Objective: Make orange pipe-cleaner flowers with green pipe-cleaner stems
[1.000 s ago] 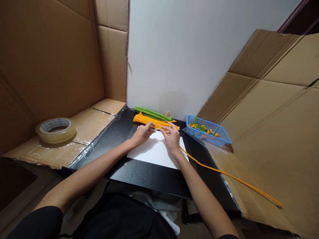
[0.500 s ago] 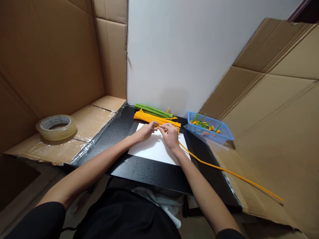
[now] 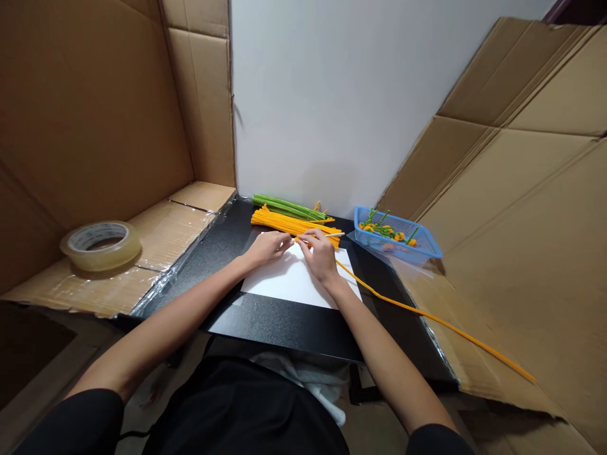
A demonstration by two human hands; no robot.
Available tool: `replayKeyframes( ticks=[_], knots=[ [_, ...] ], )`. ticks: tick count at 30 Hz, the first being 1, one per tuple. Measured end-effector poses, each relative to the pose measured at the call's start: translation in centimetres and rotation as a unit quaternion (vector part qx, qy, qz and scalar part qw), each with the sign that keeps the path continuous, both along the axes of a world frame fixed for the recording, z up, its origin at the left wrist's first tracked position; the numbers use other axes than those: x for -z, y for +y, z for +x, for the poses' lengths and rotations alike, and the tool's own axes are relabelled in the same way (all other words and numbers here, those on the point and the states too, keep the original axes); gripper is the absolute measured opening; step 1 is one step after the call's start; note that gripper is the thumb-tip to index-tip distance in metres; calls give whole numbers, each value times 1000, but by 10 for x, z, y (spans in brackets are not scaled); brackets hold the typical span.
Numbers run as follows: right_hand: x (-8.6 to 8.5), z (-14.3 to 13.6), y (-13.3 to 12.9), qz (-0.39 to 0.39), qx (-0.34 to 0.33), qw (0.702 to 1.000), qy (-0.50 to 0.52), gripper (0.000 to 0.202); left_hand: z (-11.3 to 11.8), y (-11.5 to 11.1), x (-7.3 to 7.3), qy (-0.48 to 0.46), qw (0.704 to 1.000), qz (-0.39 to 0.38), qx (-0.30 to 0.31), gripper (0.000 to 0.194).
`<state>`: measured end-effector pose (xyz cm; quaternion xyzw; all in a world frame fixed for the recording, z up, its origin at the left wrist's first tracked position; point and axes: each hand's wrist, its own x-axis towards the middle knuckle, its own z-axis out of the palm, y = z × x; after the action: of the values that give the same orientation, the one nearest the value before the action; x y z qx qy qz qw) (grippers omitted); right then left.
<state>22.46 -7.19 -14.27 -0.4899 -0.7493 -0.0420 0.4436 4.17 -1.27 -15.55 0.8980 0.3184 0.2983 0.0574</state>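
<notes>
A long orange pipe cleaner (image 3: 427,316) lies with one end pinched at the far edge of the white sheet (image 3: 294,284), and its free length runs away to the person's right and toward them, across the black worktop (image 3: 265,325) and out over the cardboard flap (image 3: 521,303). So its long axis goes on a slant from the hands down to the near right. The right hand (image 3: 321,256) is the nearer one to that trailing length; its grip is narrow, thumb and fingertips closed on the end of the pipe cleaner together with a thin pale stick (image 3: 327,235) that juts out toward the right. The left hand (image 3: 266,248) meets it from the other side, fingertips pinched on the same end, the two hands almost touching above the sheet.

Just beyond the fingers lies a bundle of orange pipe cleaners (image 3: 284,222), and behind that a bundle of green ones (image 3: 284,206) against the white wall. A blue basket (image 3: 424,243) with small green and orange pieces stands to the right. A roll of clear tape (image 3: 100,245) sits well apart on the left cardboard ledge.
</notes>
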Motion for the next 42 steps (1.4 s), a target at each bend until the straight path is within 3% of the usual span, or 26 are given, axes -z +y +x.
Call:
replayKeyframes(
  ticks=[6, 10, 14, 18, 21, 27, 32, 35, 42],
  knots=[
    [2, -1, 2, -21, -29, 999, -10, 23, 6, -8, 0, -32, 995, -95, 14, 28],
    [2, 0, 2, -19, -50, 999, -8, 21, 7, -11, 0, -72, 984, -156, 44, 41],
    [0, -1, -1, 8, -23, 1000, 19, 18, 11, -12, 3, -131, 968, -206, 53, 52],
    [-7, -4, -5, 19, -12, 998, 52, 16, 19, -17, 7, -220, 941, -251, 51, 48],
    [-9, -5, -6, 0, -28, 997, 78, 15, 21, -20, 8, -235, 936, -259, 43, 45],
    [-5, -8, -3, -88, -55, 974, 203, 20, 18, -24, 3, -192, 956, -221, 12, 46],
    [-2, -7, -1, -97, -40, 970, 220, 20, 18, -23, 5, -197, 954, -220, 48, 50],
    [-2, -7, -2, -88, -37, 971, 219, 19, 21, -21, 8, -244, 933, -254, 77, 52],
    [-9, -10, -7, -57, -53, 975, 211, 14, 26, -18, 6, -360, 823, -421, 126, 44]
  ],
)
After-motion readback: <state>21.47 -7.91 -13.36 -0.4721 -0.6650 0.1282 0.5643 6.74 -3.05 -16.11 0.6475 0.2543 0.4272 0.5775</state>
